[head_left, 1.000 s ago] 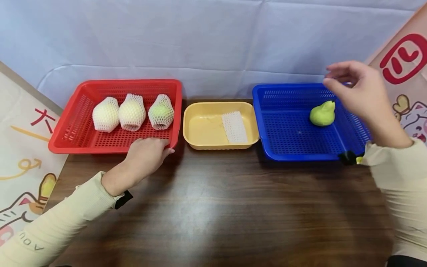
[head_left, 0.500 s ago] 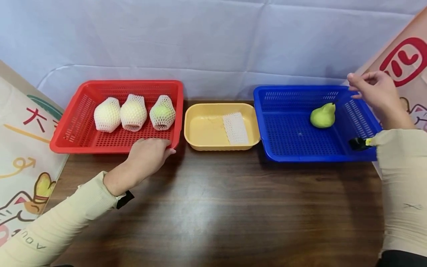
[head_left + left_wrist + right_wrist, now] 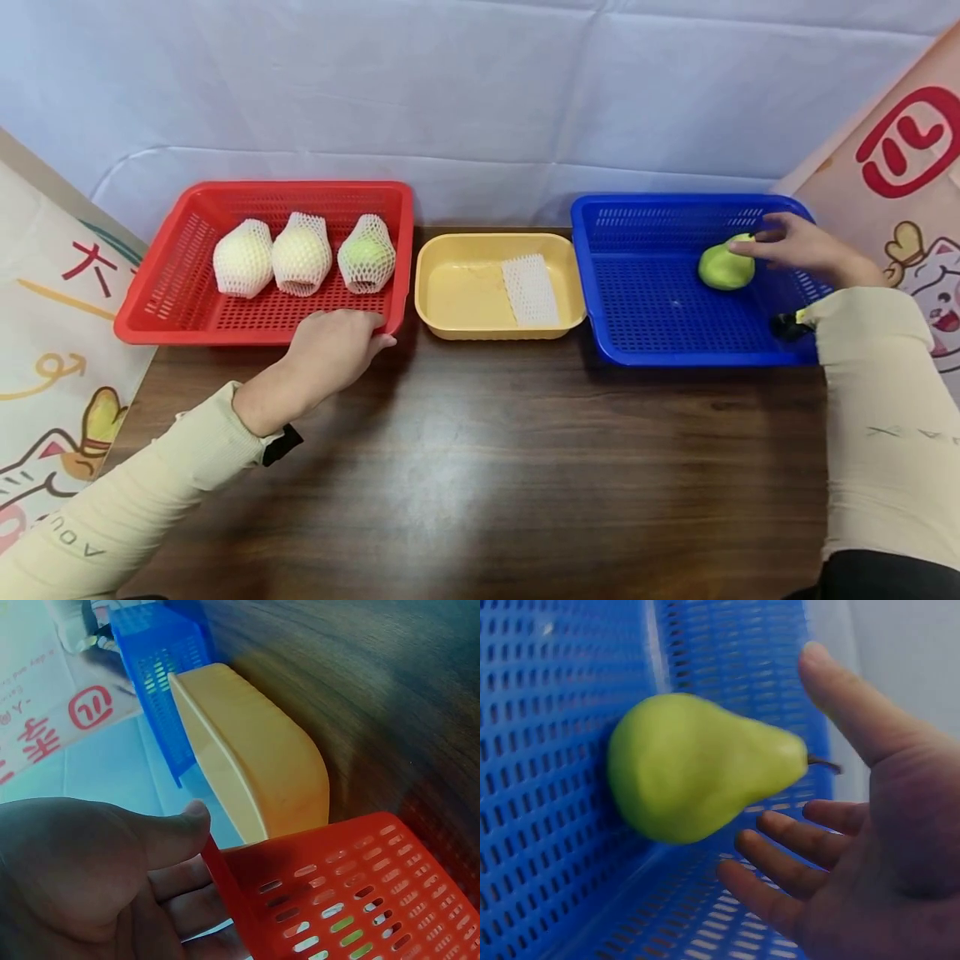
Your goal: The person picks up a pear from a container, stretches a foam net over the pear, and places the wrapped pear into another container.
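Note:
My left hand (image 3: pixel 326 358) holds the front rim of the red basket (image 3: pixel 217 337) near its right corner. In the left wrist view the thumb (image 3: pixel 180 836) lies on one side of that rim and the other fingers behind it. Three pale green fruits in white foam nets (image 3: pixel 302 254) sit in a row inside this basket. On the right, a bare green pear (image 3: pixel 697 769) lies in the blue basket (image 3: pixel 637 300), its stem toward my palm. My right hand (image 3: pixel 802 246) reaches over it, thumb and fingers spread around the stem end with a gap to the skin.
Between the two baskets stands a shallow yellow tray (image 3: pixel 457 296), with an empty white foam net (image 3: pixel 531 290) lying flat in it. The dark wooden table (image 3: pixel 480 467) stretches in front. A pale cloth (image 3: pixel 480 108) hangs behind, and printed panels flank both sides.
My right hand first drew back to the right from above the blue basket, then came down and left to the pear. The left hand keeps its place on the red rim.

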`<state>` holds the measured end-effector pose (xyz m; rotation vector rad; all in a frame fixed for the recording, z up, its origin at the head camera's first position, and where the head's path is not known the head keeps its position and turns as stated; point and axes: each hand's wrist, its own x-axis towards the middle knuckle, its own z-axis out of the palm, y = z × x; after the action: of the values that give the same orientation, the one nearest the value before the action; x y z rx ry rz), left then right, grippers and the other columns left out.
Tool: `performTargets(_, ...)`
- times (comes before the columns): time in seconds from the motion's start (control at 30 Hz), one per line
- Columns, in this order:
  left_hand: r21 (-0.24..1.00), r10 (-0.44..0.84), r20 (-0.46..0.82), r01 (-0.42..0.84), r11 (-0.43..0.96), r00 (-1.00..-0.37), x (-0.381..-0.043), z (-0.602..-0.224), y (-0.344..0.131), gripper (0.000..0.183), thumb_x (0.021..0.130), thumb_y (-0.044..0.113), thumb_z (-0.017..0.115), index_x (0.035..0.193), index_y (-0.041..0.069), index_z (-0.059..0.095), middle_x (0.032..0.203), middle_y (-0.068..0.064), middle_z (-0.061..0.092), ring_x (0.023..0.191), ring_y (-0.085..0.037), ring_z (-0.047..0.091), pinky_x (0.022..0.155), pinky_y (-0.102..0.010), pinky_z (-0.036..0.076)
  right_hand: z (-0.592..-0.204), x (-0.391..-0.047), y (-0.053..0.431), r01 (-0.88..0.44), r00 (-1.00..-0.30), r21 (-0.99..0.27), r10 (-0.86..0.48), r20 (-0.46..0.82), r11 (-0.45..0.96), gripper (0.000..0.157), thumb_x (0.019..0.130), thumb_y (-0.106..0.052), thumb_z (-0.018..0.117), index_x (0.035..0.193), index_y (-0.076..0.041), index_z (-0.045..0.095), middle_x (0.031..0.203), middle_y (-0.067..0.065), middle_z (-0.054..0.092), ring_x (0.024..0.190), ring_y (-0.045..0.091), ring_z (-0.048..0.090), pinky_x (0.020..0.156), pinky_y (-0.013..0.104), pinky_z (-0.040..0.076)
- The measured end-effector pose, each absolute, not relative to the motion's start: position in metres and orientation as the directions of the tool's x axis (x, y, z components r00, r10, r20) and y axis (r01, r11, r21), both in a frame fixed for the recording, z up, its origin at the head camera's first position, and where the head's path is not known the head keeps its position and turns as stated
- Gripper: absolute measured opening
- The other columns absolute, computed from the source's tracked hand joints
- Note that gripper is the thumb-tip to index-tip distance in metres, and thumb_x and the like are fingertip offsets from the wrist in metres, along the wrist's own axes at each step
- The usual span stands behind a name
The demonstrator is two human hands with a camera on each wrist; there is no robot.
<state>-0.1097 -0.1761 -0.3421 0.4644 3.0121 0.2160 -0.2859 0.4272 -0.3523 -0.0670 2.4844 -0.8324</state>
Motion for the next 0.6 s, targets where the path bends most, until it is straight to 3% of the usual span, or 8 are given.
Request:
performTargets(0.07, 0.152, 0.306, -0.063, 0.294, 0.944, -0.95, -0.11, -0.342, -0.176, 0.026, 0.097, 0.028, 0.07, 0.077, 0.013, 0.065, 0.066, -0.007, 0.064, 0.073, -0.034, 0.069, 0.055, -0.051, 0.051, -0.358, -0.287, 0.427, 0.101, -0.861, -0.558, -0.208, -0.464, 0.824, 0.1, 0.103, -0.045, 0.051, 0.151, 0.019, -0.008, 0.15, 0.05, 0.016, 0.134, 0.063, 0.029, 0.097, 0.058, 0.049)
performTargets(0.13, 0.152, 0.305, -0.061, 0.293, 0.944, -0.95, -0.11, -0.341, -0.176, 0.025, 0.097, 0.028, 0.07, 0.078, 0.012, 0.065, 0.067, -0.007, 0.064, 0.073, -0.034, 0.069, 0.055, -0.051, 0.051, -0.365, -0.288, 0.428, 0.081, -0.862, -0.545, -0.216, -0.459, 0.835, 0.094, 0.103, -0.043, 0.053, 0.151, 0.021, 0.003, 0.148, 0.049, 0.023, 0.13, 0.057, 0.041, 0.093, 0.056, 0.052)
performTargets(0.23, 0.155, 0.303, -0.061, 0.291, 0.944, -0.951, -0.11, -0.341, -0.176, 0.024, 0.097, 0.028, 0.07, 0.08, 0.012, 0.067, 0.069, -0.008, 0.066, 0.075, -0.035, 0.07, 0.056, -0.052, 0.051, -0.378, -0.288, 0.428, 0.038, -0.877, -0.535, -0.229, -0.423, 0.844, 0.074, 0.102, -0.036, 0.059, 0.141, 0.02, 0.031, 0.13, 0.039, 0.048, 0.104, 0.031, 0.061, 0.08, 0.039, 0.058)
performTargets(0.33, 0.161, 0.302, -0.065, 0.289, 0.944, -0.951, -0.11, -0.342, -0.176, 0.022, 0.097, 0.028, 0.07, 0.082, 0.012, 0.068, 0.071, -0.009, 0.068, 0.076, -0.035, 0.07, 0.057, -0.052, 0.051, -0.388, -0.287, 0.425, -0.009, -0.883, -0.546, -0.263, -0.389, 0.838, 0.044, 0.101, -0.025, 0.064, 0.12, 0.013, 0.05, 0.101, 0.019, 0.06, 0.081, 0.01, 0.055, 0.068, 0.028, 0.052)
performTargets(0.43, 0.163, 0.3, -0.068, 0.287, 0.944, -0.951, -0.11, -0.342, -0.176, 0.021, 0.097, 0.028, 0.07, 0.083, 0.012, 0.069, 0.072, -0.009, 0.068, 0.077, -0.034, 0.07, 0.057, -0.052, 0.052, -0.393, -0.287, 0.423, -0.033, -0.883, -0.551, -0.283, -0.375, 0.834, 0.024, 0.1, -0.017, 0.066, 0.104, 0.005, 0.057, 0.084, 0.004, 0.056, 0.071, 0.014, 0.052, 0.062, 0.03, 0.047)
performTargets(0.6, 0.159, 0.297, -0.063, 0.284, 0.946, -0.953, -0.109, -0.341, -0.176, 0.021, 0.097, 0.028, 0.07, 0.085, 0.011, 0.07, 0.074, -0.01, 0.069, 0.078, -0.035, 0.07, 0.058, -0.052, 0.052, -0.393, -0.287, 0.419, -0.044, -0.885, -0.517, -0.274, -0.377, 0.855, 0.028, 0.099, -0.018, 0.067, 0.108, 0.007, 0.058, 0.089, 0.007, 0.061, 0.076, 0.017, 0.055, 0.065, 0.03, 0.047)
